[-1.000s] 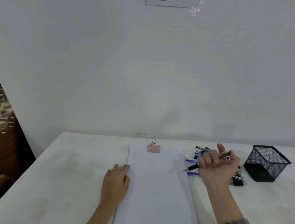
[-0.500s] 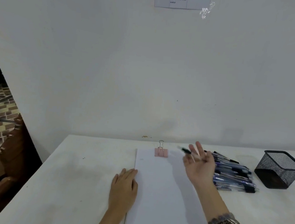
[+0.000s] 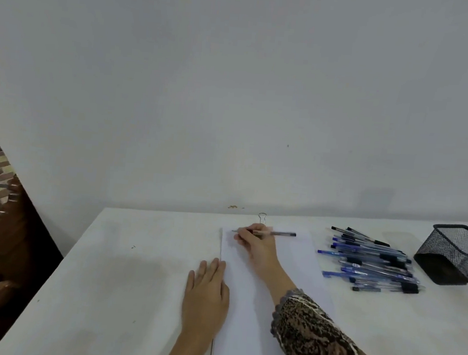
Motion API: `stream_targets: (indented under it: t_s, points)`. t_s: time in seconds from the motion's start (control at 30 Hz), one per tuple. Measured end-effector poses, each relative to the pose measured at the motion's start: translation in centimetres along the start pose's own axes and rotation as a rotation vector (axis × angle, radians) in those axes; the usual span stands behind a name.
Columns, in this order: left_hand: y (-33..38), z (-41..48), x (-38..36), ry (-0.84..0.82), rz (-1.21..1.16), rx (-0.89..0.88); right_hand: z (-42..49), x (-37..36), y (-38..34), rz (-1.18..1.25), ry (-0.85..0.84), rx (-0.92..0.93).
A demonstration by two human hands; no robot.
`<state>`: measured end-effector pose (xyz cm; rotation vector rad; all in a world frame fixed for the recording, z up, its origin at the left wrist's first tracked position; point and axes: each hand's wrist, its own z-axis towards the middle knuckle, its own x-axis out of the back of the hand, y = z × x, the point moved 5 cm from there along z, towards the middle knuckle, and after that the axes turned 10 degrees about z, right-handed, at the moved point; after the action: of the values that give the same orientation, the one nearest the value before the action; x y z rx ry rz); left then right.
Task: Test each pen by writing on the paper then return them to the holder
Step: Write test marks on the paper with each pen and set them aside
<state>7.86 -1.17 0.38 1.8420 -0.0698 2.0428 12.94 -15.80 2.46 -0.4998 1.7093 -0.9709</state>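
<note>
A stack of white paper lies on the white table, clipped at its far edge by a binder clip. My right hand grips a pen near the paper's top left corner, with the tip pointing left at the sheet. My left hand lies flat on the paper's left edge. A pile of several blue and black pens sits to the right of the paper. Further right stands a black mesh holder, tilted, with nothing visible inside.
The white table ends at a left edge beside dark wooden furniture. A plain white wall rises just behind the table's far edge.
My right hand has moved left from above the pen pile to the paper's top left corner and now grips the pen in a writing hold. The left hand stays put.
</note>
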Motion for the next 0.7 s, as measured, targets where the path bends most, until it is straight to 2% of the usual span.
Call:
stream_targets:
  t_s: [0.13, 0.23, 0.4, 0.6, 0.7]
  points:
    - [0.0, 0.1, -0.7, 0.037, -0.05, -0.032, 0.7, -0.9, 0.2, -0.402, -0.045, 0.132]
    - [0.0, 0.1, -0.8, 0.046, -0.007, -0.031, 0.5, -1.1, 0.7, -0.578, -0.009, 0.236]
    - [0.0, 0.0, 0.1, 0.093, 0.034, -0.042, 0.4, -1.7, 0.8, -0.636, -0.062, 0.258]
    - [-0.1, 0.2, -0.7, 0.075, 0.011, -0.043, 0.9, -1.9, 1.6, -0.68, -0.114, 0.223]
    - [-0.3, 0.1, -0.8, 0.05, -0.006, -0.03, 0.9, -1.9, 1.6, -0.687, -0.101, 0.264]
